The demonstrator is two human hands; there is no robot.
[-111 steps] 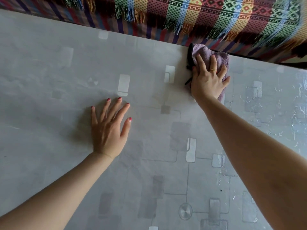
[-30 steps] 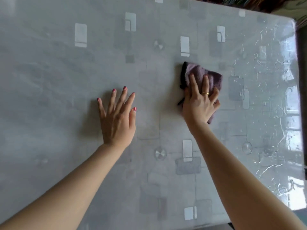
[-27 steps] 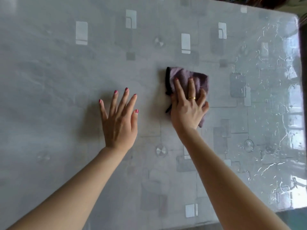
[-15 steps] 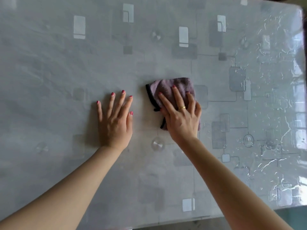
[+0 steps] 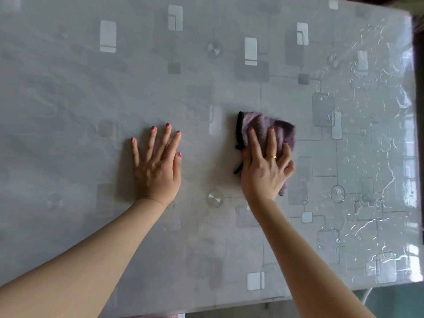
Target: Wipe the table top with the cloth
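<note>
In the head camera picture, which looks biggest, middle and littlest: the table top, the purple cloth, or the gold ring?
1. Table top, which fills nearly the whole picture.
2. Purple cloth, partly covered by the right hand.
3. Gold ring, a thin band on one finger.

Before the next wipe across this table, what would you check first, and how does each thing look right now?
1. Cloth under the right hand: ok, fingers spread flat on it.
2. Cloth bunched, not spread out: not ok for coverage.
3. Left hand bracing flat on the table top: ok.
4. Path to the left free of the left hand: not ok, it lies there.
5. Streaks gone from the glossy right side: cannot tell.
</note>
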